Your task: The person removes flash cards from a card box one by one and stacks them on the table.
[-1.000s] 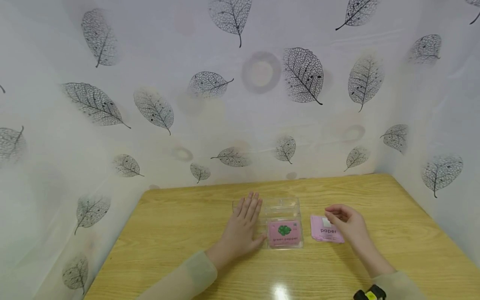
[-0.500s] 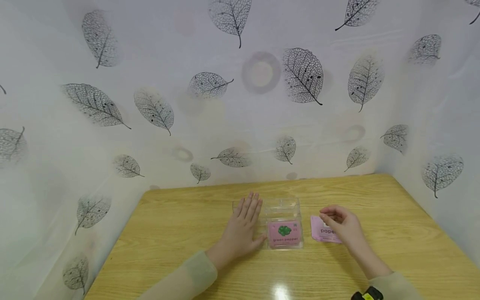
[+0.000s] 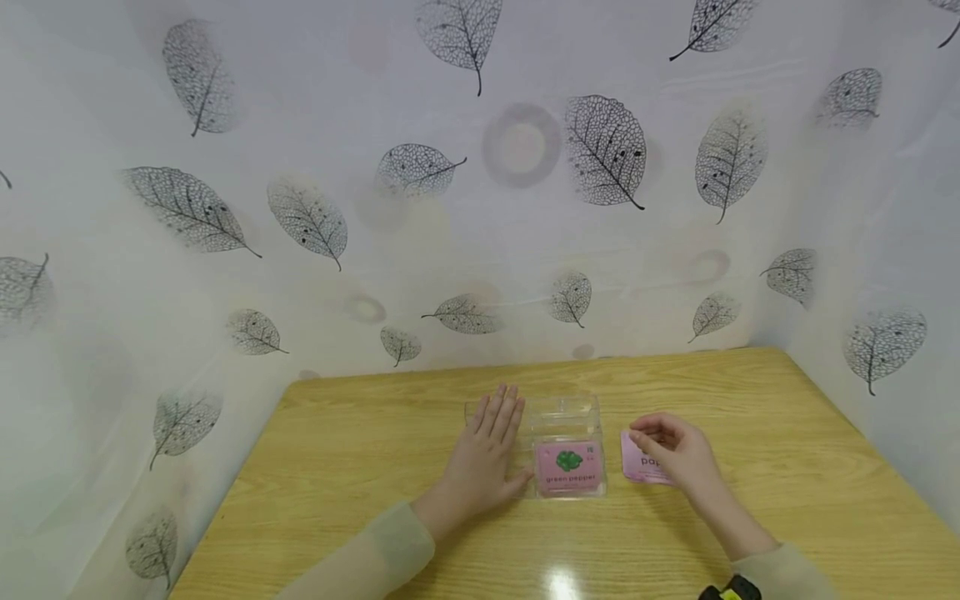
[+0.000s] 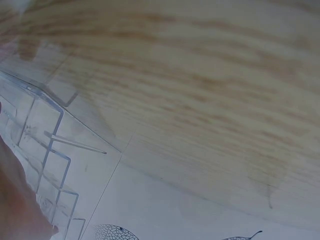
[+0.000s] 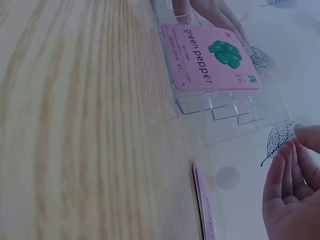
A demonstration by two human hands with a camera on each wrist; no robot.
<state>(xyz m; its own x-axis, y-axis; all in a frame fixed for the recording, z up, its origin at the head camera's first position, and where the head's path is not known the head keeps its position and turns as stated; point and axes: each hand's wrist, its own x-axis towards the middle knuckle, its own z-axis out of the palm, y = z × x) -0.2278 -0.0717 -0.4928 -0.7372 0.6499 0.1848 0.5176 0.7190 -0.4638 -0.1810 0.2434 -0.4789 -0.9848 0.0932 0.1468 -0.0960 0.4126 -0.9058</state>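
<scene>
1. Filling the upper view, one leaf-print backdrop (image 3: 480, 233) is standing behind everything and is wrapping round both sides.
2. One wooden table (image 3: 337, 467) is spreading below it, its two far corners showing; wood is stretching from each forearm to the nearer side edge, giving both arms room sideways.
3. One clear plastic holder (image 3: 566, 407) is sitting near the table's back edge, around mid-width; stepped tiers are showing, but the covered part is keeping me from counting them all.
4. Of two hands, the left hand (image 3: 483, 462) is lying flat across the holder's left part, fingers straight and side by side, thumb spreading toward the right.
5. The right hand (image 3: 686, 458) is hovering over cards, apart from them; its fingers are bending and their tips are meeting the thumb.
6. Of two card piles, the green pepper cards (image 3: 569, 468) are lying in the holder's front right section, one face showing; I cannot tell how many are lying beneath.
7. The paper cards (image 3: 643, 468) are lying just right of the holder, a narrow strip of wood separating them; their stacked edges are showing, too thin for counting.
8. One black wrist device (image 3: 735, 589) is peeking over the bottom edge by the right sleeve (image 3: 795, 575).
</scene>
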